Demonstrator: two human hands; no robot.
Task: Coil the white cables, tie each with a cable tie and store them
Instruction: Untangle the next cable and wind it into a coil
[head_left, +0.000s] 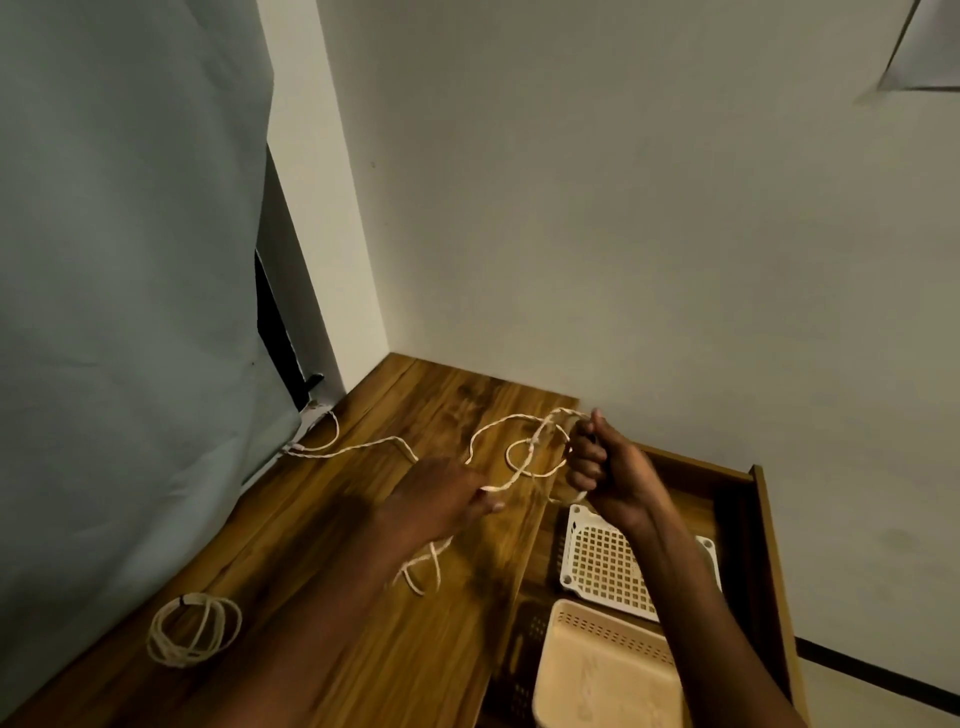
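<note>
The right hand (597, 467) is gripping loops of a loose white cable (498, 441) near the bench's (322, 613) far right edge; the left hand (441, 499) is pinching its strand. A tied coil (195, 629) is lying at the left edge.

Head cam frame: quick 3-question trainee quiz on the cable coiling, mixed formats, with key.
1. True or false: the coiled cable on the wooden desk is already tied.
2. Which hand grips the gathered loops of the loose white cable: A) left hand B) right hand?
3. Fill in: the peach basket and white lattice tray sit in the open ____.

Key: 1 true, a dark tie shows at its top; 2 B; 3 drawer.
</note>
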